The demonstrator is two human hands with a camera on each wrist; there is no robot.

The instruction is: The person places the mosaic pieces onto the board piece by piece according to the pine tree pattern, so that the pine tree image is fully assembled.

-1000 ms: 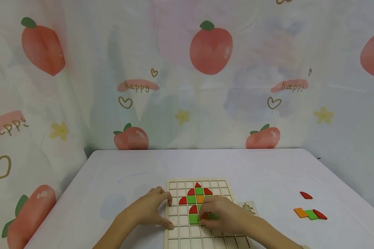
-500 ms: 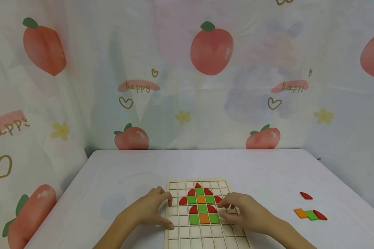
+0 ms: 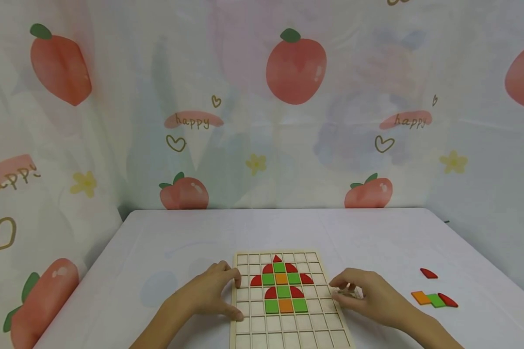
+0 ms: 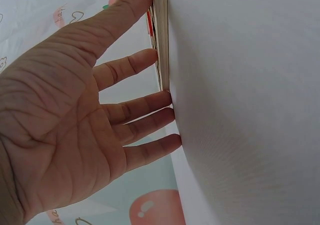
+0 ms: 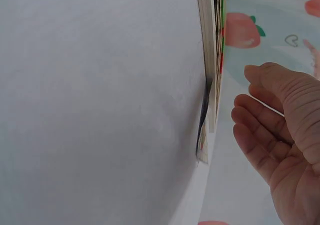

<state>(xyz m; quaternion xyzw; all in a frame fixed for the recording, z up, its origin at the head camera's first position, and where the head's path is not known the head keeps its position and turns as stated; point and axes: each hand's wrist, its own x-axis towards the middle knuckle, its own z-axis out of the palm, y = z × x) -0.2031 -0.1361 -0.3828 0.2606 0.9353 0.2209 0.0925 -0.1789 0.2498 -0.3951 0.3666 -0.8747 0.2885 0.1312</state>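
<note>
A wooden grid board (image 3: 253,325) lies on the table. Set in its cells are a red triangle (image 3: 277,259), green squares (image 3: 284,292), orange squares (image 3: 281,278) and red quarter-circle pieces (image 3: 271,293), forming a tiered figure. My left hand (image 3: 203,293) touches the board's left edge with thumb and fingertips spread; in the left wrist view the fingers (image 4: 135,62) are nearly straight. Just off the board's right edge hovers my right hand (image 3: 373,295), fingers loosely bent and nothing between them. Beneath it, partly hidden, is a small printed pattern card (image 5: 202,147) beside the board.
To the right on the white table (image 3: 388,237) lie a loose orange square (image 3: 421,298), a green square (image 3: 436,301) and red curved pieces (image 3: 429,274). A curtain (image 3: 253,135) printed with fruit surrounds the table.
My right hand has moved right, from over the lower middle of the figure to beyond the board's right edge, uncovering the orange and green squares there. My left hand has stayed put.
</note>
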